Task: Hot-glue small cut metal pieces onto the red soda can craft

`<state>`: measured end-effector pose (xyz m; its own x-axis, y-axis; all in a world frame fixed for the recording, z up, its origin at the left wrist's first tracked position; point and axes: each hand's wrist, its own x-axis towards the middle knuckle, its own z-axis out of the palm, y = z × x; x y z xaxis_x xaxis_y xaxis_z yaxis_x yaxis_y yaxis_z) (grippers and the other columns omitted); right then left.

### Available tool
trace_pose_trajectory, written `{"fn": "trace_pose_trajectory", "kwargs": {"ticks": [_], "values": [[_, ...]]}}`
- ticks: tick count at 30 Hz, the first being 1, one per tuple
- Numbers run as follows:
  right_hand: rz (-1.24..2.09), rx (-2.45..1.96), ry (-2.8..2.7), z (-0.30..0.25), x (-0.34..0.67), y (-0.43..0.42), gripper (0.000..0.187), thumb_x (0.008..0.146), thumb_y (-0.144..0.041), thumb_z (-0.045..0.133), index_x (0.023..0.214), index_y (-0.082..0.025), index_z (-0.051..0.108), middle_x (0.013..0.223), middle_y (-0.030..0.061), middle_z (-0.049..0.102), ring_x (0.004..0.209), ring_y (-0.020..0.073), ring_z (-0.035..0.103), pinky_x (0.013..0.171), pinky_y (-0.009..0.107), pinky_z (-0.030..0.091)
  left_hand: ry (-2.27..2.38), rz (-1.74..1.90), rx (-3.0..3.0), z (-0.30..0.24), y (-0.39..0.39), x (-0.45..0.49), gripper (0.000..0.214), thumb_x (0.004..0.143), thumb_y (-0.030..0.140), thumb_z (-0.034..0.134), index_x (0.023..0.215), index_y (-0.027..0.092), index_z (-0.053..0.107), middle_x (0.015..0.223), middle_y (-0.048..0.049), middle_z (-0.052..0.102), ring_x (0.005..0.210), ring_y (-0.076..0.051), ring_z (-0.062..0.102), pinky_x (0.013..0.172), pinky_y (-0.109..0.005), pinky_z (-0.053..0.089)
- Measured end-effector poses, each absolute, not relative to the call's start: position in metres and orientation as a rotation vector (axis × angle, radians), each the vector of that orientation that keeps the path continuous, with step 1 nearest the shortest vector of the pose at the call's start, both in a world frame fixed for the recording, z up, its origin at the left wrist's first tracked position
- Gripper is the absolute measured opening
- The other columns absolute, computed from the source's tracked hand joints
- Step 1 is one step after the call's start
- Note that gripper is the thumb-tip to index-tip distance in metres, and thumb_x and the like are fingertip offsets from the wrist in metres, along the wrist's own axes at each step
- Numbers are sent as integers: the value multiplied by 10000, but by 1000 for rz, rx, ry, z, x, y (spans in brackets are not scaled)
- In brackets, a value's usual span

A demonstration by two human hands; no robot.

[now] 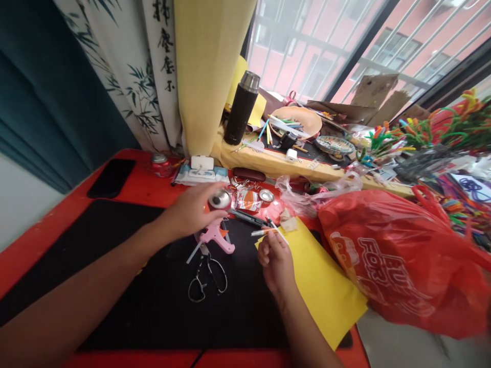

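Seen from the head camera, the left hand [191,213] reaches in from about 8 o'clock, the forearm lying low across the frame, fingers wrapped closely around a small metal can [220,199] whose silver end faces up and toward the camera. The right hand [276,263] rises from about 5 o'clock, wrist bent, its fingertips [273,240] narrowed to a pinch on a thin orange-and-white stick [264,231] that points toward the left hand.

The hands stand near each other, just above a pink glue gun [217,237], which lies between them at about 12 o'clock from the steel-ringed scissors [205,276]. A craft knife [247,218] lies close by at the top of the black desk mat [146,291]. A yellow card sheet [318,278] lies beneath the right hand and stretches toward 4 o'clock, its lower corner close to the red table's [49,245] near edge. A red plastic bag [399,260] bulges at 3 o'clock, its side against the sheet's right edge.

At about 10 o'clock a black phone [111,178] lies near the table's left edge, and at 1 o'clock a dark thermos flask [241,110] stands upright on a yellow cloth [268,163] at the foot of the window
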<state>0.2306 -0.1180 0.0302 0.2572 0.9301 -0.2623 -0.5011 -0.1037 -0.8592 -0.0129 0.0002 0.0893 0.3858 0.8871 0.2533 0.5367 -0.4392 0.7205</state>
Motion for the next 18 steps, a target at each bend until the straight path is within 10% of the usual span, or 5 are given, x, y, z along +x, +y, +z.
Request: {"fn": "trace_pose_trajectory", "kwargs": {"ticks": [18], "values": [[1322,-1075,-482,23,245,-133,535,778,-630,977,990,-198,744,575,-108,448,446,60,288,416,184,191,873,489,2365,35,-24,73,784,897,305,909,1605,248,578,1605,-181,671,1478,-406,629,1225,-541,471]]}}
